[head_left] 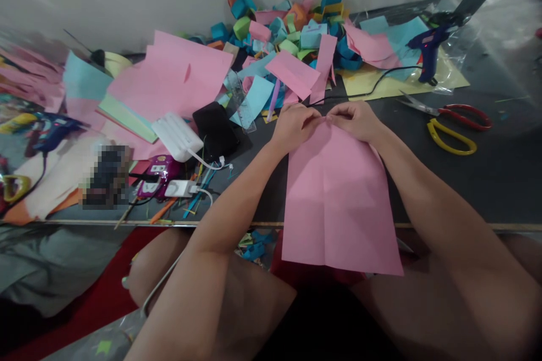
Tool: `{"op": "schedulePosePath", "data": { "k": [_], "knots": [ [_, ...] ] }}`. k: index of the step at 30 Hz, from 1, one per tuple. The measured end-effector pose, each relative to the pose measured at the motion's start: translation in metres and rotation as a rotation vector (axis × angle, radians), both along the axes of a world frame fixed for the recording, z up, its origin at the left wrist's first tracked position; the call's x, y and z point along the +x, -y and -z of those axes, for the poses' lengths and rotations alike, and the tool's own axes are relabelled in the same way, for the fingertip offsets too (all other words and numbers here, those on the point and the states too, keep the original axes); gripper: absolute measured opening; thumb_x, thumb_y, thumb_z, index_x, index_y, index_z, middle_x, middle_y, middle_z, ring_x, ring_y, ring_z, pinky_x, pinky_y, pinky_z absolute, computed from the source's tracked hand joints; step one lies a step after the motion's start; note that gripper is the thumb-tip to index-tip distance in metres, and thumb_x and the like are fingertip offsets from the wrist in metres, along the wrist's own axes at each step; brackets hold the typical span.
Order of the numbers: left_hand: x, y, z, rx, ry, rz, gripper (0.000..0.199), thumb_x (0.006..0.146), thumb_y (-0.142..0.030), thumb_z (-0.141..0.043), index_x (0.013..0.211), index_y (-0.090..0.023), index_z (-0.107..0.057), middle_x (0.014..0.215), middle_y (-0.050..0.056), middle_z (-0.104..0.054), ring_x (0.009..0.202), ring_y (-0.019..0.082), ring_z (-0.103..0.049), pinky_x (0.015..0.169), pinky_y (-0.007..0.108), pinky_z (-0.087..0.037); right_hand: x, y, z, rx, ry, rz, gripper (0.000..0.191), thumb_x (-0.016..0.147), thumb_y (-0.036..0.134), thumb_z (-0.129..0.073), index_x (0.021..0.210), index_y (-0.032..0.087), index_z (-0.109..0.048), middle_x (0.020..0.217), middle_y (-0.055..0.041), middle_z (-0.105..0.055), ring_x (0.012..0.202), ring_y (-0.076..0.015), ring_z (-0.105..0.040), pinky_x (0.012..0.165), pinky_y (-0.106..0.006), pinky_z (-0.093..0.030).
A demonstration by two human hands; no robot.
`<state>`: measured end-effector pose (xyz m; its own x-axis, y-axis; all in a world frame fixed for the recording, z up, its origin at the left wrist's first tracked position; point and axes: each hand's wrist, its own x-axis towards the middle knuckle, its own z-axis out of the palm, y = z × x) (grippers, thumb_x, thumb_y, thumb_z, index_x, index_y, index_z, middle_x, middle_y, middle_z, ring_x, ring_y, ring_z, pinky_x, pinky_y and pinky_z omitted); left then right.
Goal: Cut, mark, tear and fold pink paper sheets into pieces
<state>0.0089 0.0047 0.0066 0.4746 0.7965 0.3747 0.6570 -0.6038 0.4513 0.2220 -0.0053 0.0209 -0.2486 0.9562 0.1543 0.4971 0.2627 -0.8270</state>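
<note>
A large pink sheet of paper with a crease down its middle hangs over the table's front edge toward my lap. My left hand pinches its far edge just left of the crease. Close beside it, my right hand pinches the same edge on the right, the fingertips of both hands almost touching. Behind the hands lie a pink paper piece, a purple pen and a clear ruler. Scissors with one red and one yellow handle rest to the right.
Several folded coloured paper pieces are heaped against the wall. A blue glue gun stands at the back right, its cord running toward my hands; another glue gun is at left. A white power bank and black phone lie left of me.
</note>
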Motion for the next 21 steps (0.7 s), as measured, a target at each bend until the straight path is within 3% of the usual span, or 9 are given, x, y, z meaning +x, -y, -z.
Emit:
{"op": "schedulePosePath", "data": {
  "k": [6,10,21],
  "knots": [
    [0.0017,0.003,-0.0035,-0.034,0.049,-0.012,0.024,0.105,-0.036,-0.062,0.089,-0.023,-0.074,0.085,0.005,-0.074,0.091,0.023,-0.067,0.095,0.04,-0.043,-0.0033,0.003,-0.0007,-0.004,-0.048,0.012,0.031,0.079,0.051,-0.076,0.077,0.02,-0.077,0.072,-0.0024,-0.066,0.067,-0.015,-0.051,0.064,-0.033,-0.039],
    [0.0009,0.0035,-0.0056,-0.031,0.074,-0.012,0.024,0.105,-0.036,-0.062,0.089,-0.023,-0.074,0.087,0.005,-0.075,0.091,0.022,-0.067,0.095,0.04,-0.044,-0.0038,0.0034,-0.0014,-0.021,-0.108,0.004,0.031,0.08,0.051,-0.078,0.077,0.021,-0.076,0.075,-0.0033,-0.068,0.07,-0.016,-0.055,0.066,-0.033,-0.043],
    [0.001,0.0059,-0.009,0.009,0.107,-0.023,0.021,0.104,-0.033,-0.063,0.09,-0.024,-0.075,0.087,0.004,-0.077,0.088,0.021,-0.066,0.093,0.039,-0.047,-0.0045,0.0031,-0.0044,-0.031,-0.134,-0.007,0.046,0.078,0.068,-0.075,0.077,0.022,-0.073,0.079,-0.0049,-0.069,0.073,-0.0183,-0.057,0.067,-0.035,-0.046]
  ]
}}
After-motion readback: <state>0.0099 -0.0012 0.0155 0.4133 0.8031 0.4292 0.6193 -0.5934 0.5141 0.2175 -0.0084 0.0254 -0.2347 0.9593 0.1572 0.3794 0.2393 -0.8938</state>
